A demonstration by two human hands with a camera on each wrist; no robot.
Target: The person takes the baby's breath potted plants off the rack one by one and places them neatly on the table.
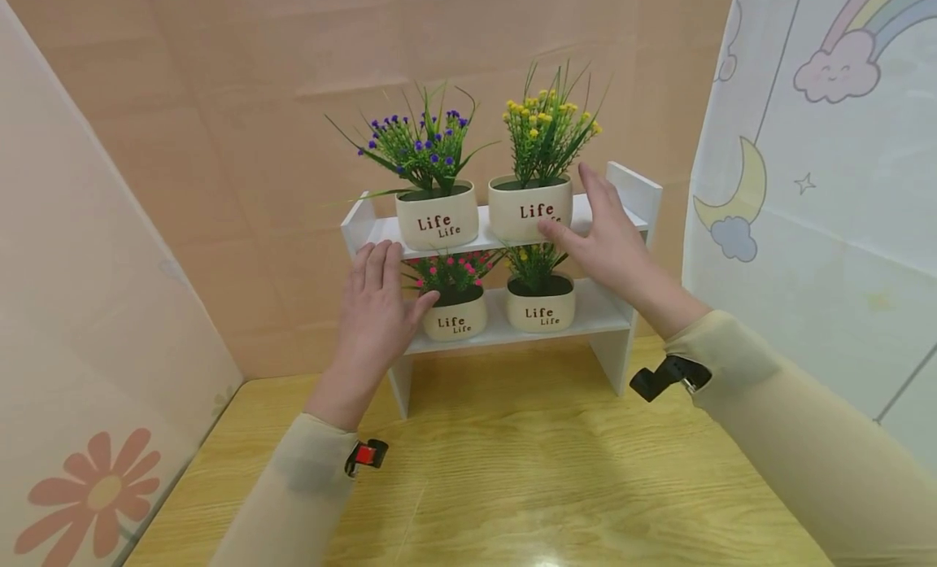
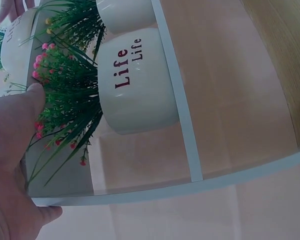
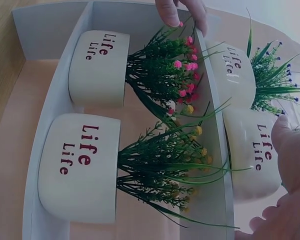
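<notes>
A white two-tier shelf holds cream pots marked "Life". My left hand rests at the shelf's upper left corner, fingers extended, thumb by the lower pot of pink flowers. In the left wrist view, that hand lies around the end of the upper board. My right hand is spread at the right side of the upper pot of yellow flowers, its thumb across the front. The right wrist view shows this hand's thumb over the pot's lettering; some fingertips are hidden.
On the upper tier's left stands a pot of purple flowers. A second pot of yellow flowers is on the lower right. The shelf stands on a wooden table, with a peach backdrop behind and printed white sheets at the sides.
</notes>
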